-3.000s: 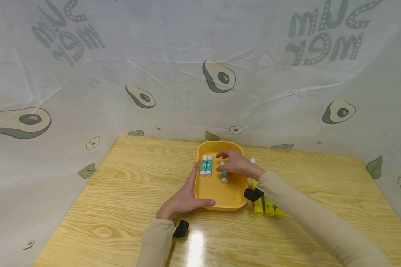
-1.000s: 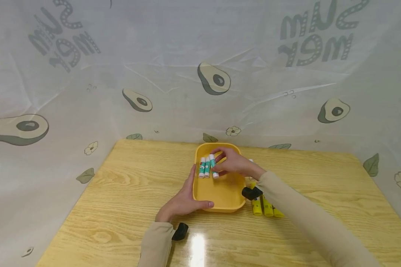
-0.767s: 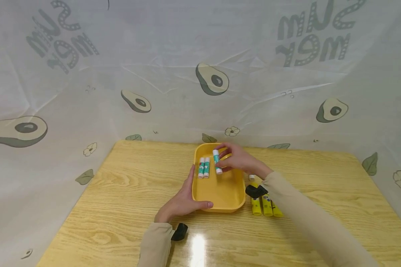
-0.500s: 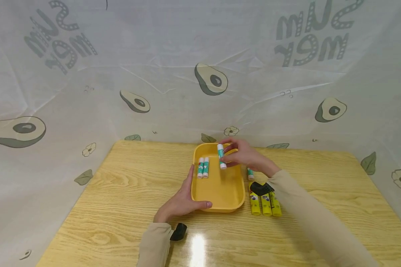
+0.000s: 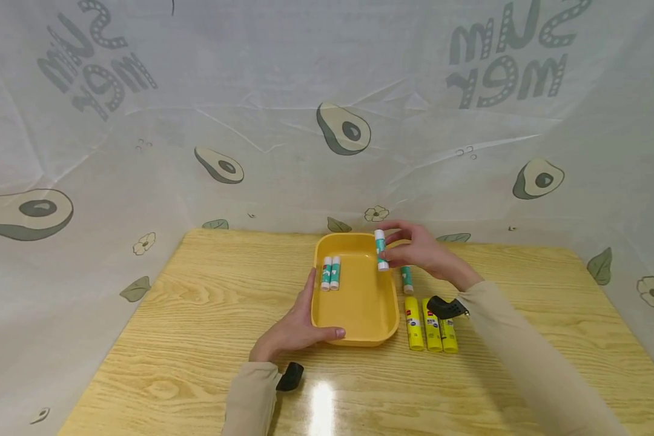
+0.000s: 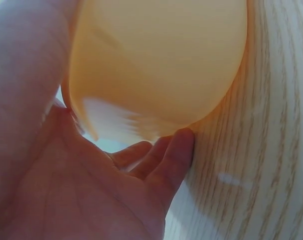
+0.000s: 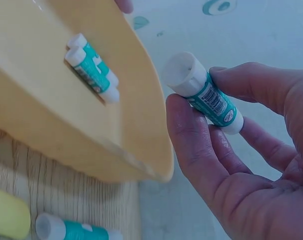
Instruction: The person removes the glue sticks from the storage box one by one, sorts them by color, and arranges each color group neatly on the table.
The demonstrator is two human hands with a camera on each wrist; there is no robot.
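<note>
My right hand (image 5: 422,251) pinches a white-capped teal glue stick (image 5: 380,248) between thumb and fingers, above the right side of a yellow plastic tray (image 5: 356,341). In the right wrist view the held glue stick's end (image 7: 184,72) faces the camera, tilted. My left hand (image 5: 291,327) holds the tray at its near left corner, thumb over the front rim and fingers along the left wall. Two teal glue sticks (image 5: 330,274) lie side by side at the tray's left. Another teal glue stick (image 5: 407,281) lies on the table just right of the tray, partly behind the right hand.
Three larger yellow glue sticks (image 5: 432,327) lie in a row on the wooden table (image 5: 212,290), right of the tray; the right wrist strap covers part of them. A patterned cloth (image 5: 283,200) hangs along the table's far edge.
My right hand first reached over a glue stick in the tray, then took hold of it, brought it near the other two, and lifted it rightward to the tray's right rim. My left hand stayed put.
</note>
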